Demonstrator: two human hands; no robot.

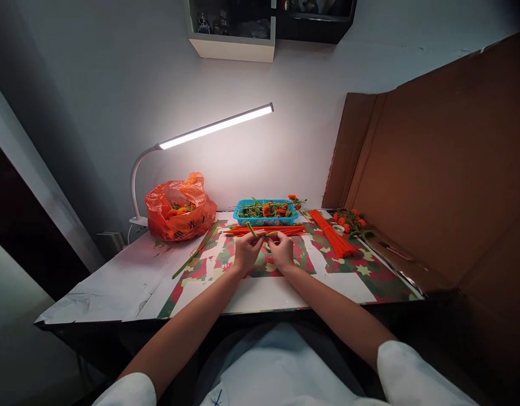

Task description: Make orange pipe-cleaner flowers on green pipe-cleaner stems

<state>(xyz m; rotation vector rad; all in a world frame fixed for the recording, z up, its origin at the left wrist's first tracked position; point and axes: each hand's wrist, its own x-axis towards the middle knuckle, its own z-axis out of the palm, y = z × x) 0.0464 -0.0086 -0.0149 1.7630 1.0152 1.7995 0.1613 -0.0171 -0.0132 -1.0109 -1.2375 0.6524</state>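
A green pipe cleaner (pixel 250 228) is bent between my two hands over the middle of the table. My left hand (pixel 247 251) pinches it with the fingertips, and one end sticks up to the left. Close beside, my right hand (pixel 282 250) also has its fingers closed on it, with a small bent part hanging below. Just behind both hands lie loose orange pipe cleaners (pixel 296 229). A tied bundle of orange pipe cleaners (pixel 333 235) rests to the right. Several green pipe cleaners (pixel 196 251) lie to the left.
A blue basket (pixel 266 221) of orange flowers with green stems stands at the back. More orange flowers (pixel 348 220) lie right. An orange plastic bag (pixel 181 217) holds flowers at left, beside a lit lamp (pixel 217 127). A cardboard sheet (pixel 437 152) walls the right side.
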